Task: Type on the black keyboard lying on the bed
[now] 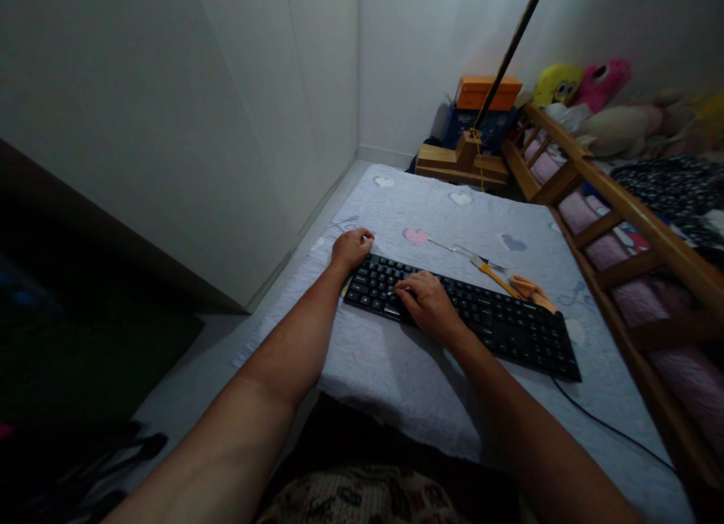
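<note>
A black keyboard (498, 324) lies at a slant on a light cloth with heart patterns (385, 366). My left hand (351, 250) is at the keyboard's far left corner, its fingers curled in with thumb and fingertips close together. Whether anything sits between them I cannot make out. Over the keys left of the middle is my right hand (428, 304), fingers bunched and thumb tips touching down at the keys. Anything pinched there is too small to name. Behind the keyboard lie a brush with a yellow handle (493, 274), thin metal tools (444, 244) and a folded orange-brown cloth (532, 292).
The keyboard's cable (611, 427) runs off to the lower right. A wooden bed rail (639, 200) borders the right side, and a pale cabinet (254, 117) stands at left. At the back are a wooden stand (452, 162) with a dark pole and an orange box (487, 93).
</note>
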The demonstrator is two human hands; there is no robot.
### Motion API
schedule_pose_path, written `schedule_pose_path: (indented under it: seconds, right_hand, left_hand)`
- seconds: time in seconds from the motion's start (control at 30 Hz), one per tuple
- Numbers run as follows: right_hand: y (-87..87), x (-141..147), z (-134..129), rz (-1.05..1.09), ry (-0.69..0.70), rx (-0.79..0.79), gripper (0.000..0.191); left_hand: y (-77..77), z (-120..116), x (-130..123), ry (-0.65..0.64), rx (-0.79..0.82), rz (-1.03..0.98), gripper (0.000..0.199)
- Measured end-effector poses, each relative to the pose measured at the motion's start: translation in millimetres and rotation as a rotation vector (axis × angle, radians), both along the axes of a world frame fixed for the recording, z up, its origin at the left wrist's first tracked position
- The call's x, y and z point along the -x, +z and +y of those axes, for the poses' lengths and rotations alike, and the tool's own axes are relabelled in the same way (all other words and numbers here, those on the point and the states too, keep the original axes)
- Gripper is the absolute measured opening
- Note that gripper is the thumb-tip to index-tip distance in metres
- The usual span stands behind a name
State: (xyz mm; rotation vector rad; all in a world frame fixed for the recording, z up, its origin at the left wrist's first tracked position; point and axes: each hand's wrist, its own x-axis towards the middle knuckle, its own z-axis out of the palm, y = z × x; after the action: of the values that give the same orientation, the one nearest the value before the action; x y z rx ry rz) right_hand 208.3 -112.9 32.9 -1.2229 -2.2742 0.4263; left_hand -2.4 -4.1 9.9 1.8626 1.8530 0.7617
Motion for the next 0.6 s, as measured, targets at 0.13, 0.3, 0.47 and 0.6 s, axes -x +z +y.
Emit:
schedule_pose_path:
  seconds: [0.13,0.3,0.47,0.6]
  right_hand:
    - [3.1,2,2,0.000,-0.003,0.012,0.015]
    - [-0.8,6,3,0.032,-0.016,0.000,0.016]
    - [-5.3,9,4,0.056,-0.020,0.001,0.015]
    - [-5.3,11,4,0.066,-0.022,0.001,0.016]
  left_hand:
    - [-0.1,0,-1,0.000,-0.002,-0.003,0.030]
    - [-1.7,1,0,0.000,-0.008,-0.010,0.030]
    - [-3.1,2,0,0.004,-0.006,-0.009,0.029]
    - [-2.2,2,0,0.004,-0.006,-0.007,0.029]
